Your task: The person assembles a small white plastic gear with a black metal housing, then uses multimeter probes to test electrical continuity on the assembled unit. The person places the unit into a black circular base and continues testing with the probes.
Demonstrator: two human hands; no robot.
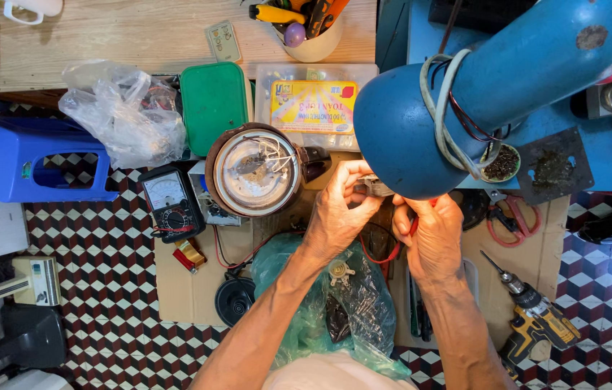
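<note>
Left hand (340,209) fingers pinch small metal part (374,186); right hand (432,235) grips red wire (413,226). Yellow-labelled clear box (313,107) lies beyond, green box (213,97) beside.

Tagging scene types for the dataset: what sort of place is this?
Probably a small appliance or electronics repair spot set up on a tiled floor. Signs: an analog multimeter, an opened round appliance with its wiring showing, and a cordless drill. Both hands, left hand and right hand, work a small part.
</note>
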